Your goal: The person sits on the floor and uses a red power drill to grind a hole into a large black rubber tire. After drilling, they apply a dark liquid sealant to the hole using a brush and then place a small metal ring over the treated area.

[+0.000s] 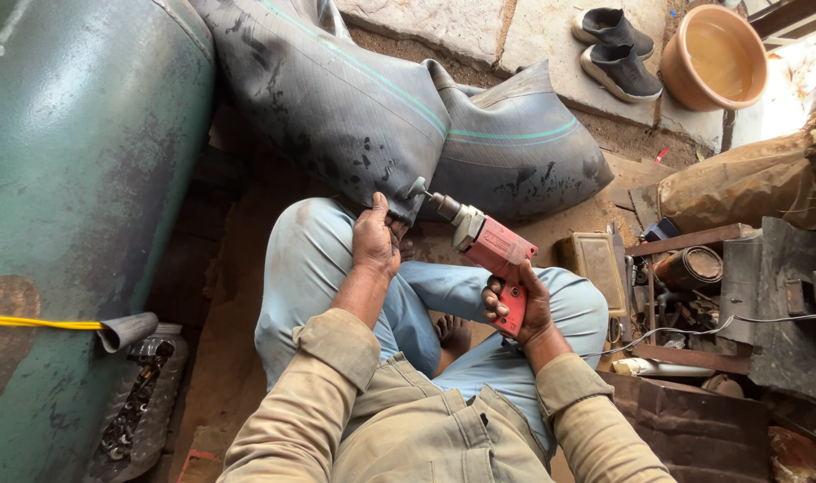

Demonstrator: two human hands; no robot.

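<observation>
I sit cross-legged in light blue trousers. A large black rubber inner tube point(354, 98) with a thin green stripe lies over my left knee. My left hand point(376, 237) grips the tube's folded edge against that knee. My right hand point(520, 304) holds a red electric drill point(493, 255) by its handle. The drill's small grinding tip point(418, 188) touches the tube's edge just above my left hand.
A big green metal tank point(77, 179) fills the left side, with a yellow hose point(32, 322) across it. A pair of dark shoes point(615, 49) and a brown bowl point(714, 58) lie at the top right. Rusty metal parts and a white cable point(721, 326) crowd the right.
</observation>
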